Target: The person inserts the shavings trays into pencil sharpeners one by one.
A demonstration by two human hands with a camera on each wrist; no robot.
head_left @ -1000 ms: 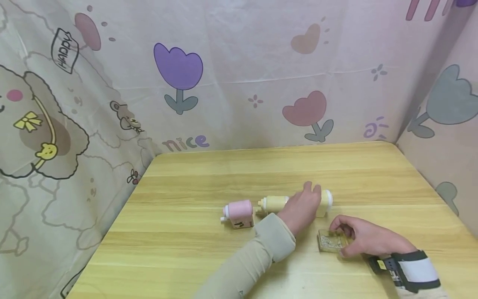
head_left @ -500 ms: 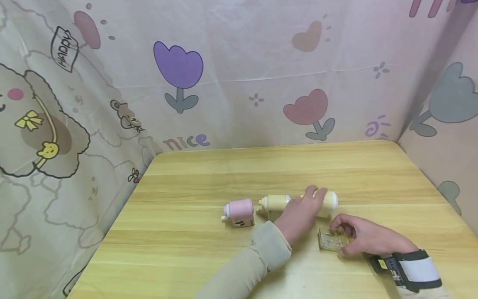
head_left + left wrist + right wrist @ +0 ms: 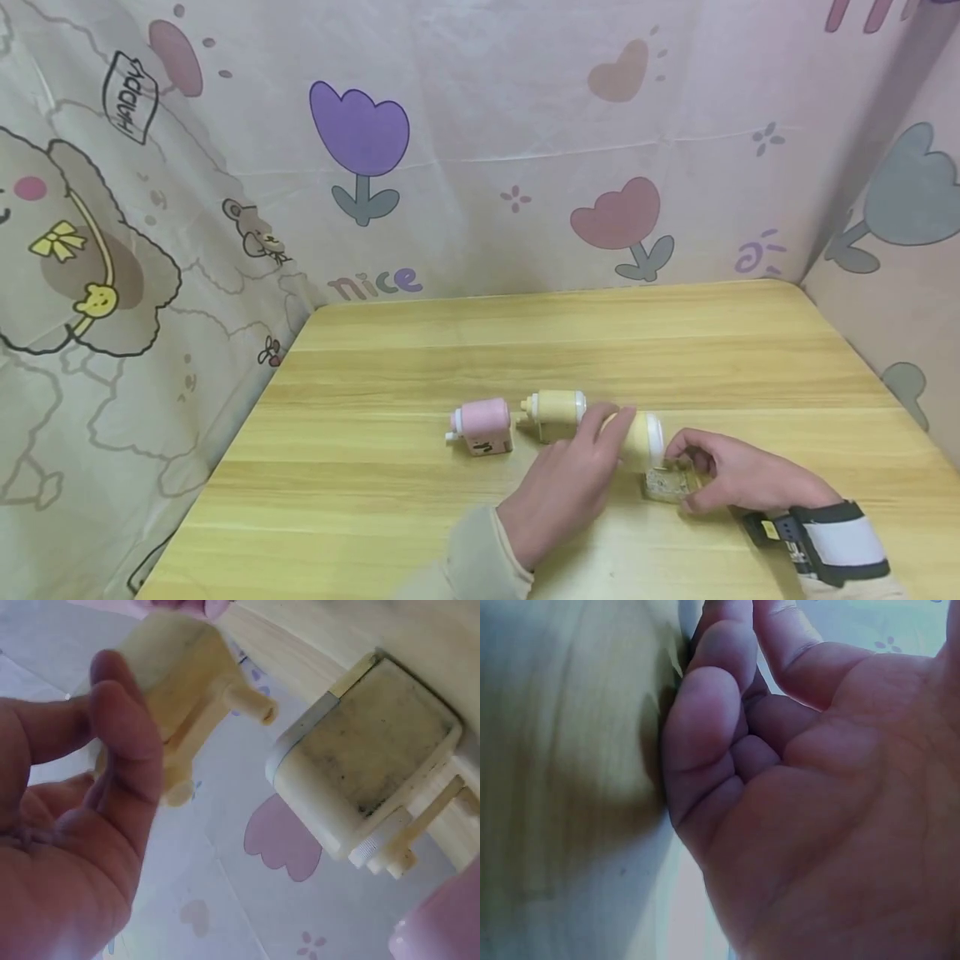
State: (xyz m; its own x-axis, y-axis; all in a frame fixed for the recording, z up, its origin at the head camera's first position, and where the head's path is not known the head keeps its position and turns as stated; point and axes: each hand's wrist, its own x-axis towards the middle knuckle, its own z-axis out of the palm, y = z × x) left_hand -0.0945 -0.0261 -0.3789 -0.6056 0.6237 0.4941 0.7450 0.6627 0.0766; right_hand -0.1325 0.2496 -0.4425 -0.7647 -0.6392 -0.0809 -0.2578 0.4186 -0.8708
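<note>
In the head view my left hand grips a yellow hand-crank pencil sharpener with a white rim at its right end. The same sharpener shows past my curled fingers in the left wrist view. Thumb and fingertips of my right hand pinch a small clear shavings drawer, which has pencil shavings in it. The sharpener's lower edge overlaps the drawer's back edge in the head view. In the right wrist view my right hand has its fingers curled near the tabletop, and they hide the drawer.
A second yellow sharpener stands just beyond my left hand, with a pink sharpener to its left. The wooden table meets a printed cloth at the back and sides.
My left hand first moves slightly right with the yellow sharpener, then brings it nearer and lower, to the drawer. The right hand and the other two sharpeners stay in place.
</note>
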